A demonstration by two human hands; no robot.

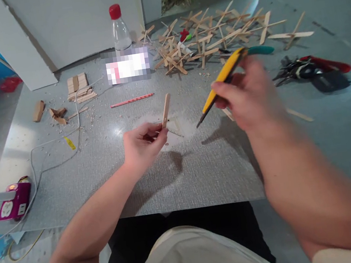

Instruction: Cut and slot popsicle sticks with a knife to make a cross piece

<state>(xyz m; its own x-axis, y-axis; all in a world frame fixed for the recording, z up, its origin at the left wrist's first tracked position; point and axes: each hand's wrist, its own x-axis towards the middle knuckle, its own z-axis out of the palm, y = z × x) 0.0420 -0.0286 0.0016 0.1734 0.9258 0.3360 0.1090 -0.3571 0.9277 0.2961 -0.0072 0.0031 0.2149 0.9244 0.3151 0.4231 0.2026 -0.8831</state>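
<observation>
Between the thumb and fingers of my left hand [146,144], a flat wooden craft stick [166,110] points up and slightly right. My right hand [248,90] is wrapped round a yellow utility knife [220,78]. The knife's dark blade tip slants down to the left, above the table and apart from the stick. Behind that hand a curved teal piece [261,50] shows; I cannot tell whether it belongs to the knife. A thin rectangular outline [177,124] lies on the table beside my left hand. Another loose stick [300,115] lies right of my right wrist.
Many crossed-stick pieces [201,39] spread over the back right of the grey table [177,184]. A red-striped pencil [132,100], a red-capped bottle [119,30], stacked sticks [78,86] and a white cable [77,113] are left. Keys [291,66] lie right; a magenta box [16,201] sits front left.
</observation>
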